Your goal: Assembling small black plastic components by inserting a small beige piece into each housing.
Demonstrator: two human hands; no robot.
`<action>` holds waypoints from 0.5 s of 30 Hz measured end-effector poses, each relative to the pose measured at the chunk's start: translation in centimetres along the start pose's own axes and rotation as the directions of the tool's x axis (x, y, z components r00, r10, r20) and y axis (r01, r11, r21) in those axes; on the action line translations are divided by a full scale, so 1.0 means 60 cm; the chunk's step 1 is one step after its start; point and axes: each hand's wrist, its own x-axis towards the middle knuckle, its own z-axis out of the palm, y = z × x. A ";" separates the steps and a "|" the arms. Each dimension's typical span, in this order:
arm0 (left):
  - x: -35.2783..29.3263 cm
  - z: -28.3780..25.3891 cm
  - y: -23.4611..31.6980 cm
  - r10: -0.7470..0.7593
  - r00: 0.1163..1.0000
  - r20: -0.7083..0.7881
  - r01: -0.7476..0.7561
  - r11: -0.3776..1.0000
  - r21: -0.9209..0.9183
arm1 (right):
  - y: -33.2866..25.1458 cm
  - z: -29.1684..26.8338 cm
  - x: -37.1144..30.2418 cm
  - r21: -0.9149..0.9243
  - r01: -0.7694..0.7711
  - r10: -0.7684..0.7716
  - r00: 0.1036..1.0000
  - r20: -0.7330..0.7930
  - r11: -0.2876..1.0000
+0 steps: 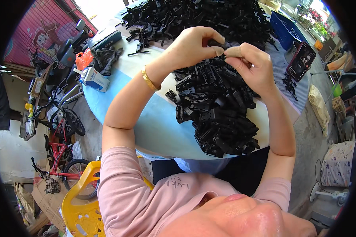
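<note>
My left hand point(192, 47) is closed around a small black plastic part point(213, 42), held above the table. Close beside it, my right hand point(252, 65) has thumb and index finger pinched together, their tips meeting those of the left. Whatever lies between the right fingertips is too small to make out. Tan tape wraps the right index finger, and a wrap also shows on the left thumb. Below both hands lies a heap of black plastic parts point(217, 104), reaching the table's near edge. A larger, looser heap of black parts point(209, 17) spreads behind the hands.
The table point(146, 118) has a pale blue and cream cover. A phone point(301, 61) stands upright at the right, near a blue basket point(285, 29). On the left edge sit a blue-white carton point(95, 80) and dark gloves point(108, 59). A yellow chair point(77, 205) and red bicycle point(59, 154) are at left.
</note>
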 end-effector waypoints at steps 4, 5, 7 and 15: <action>0.004 0.024 -0.001 -0.072 0.970 -0.234 -0.054 0.869 -0.492 | -0.002 0.008 -0.001 -0.037 0.112 -0.116 0.985 -0.125 0.993; 0.005 0.038 0.000 -0.076 0.962 -0.264 -0.107 0.781 -0.615 | -0.003 0.011 -0.002 -0.068 0.101 -0.112 0.977 -0.183 0.993; 0.003 0.048 0.010 -0.124 0.959 -0.254 -0.103 0.684 -0.722 | -0.002 0.021 -0.009 0.059 -0.026 0.040 0.969 -0.243 0.998; -0.021 0.064 0.049 0.114 0.927 -0.356 -0.189 0.965 -0.183 | -0.014 0.014 -0.006 0.431 -0.395 0.495 0.856 -0.147 0.811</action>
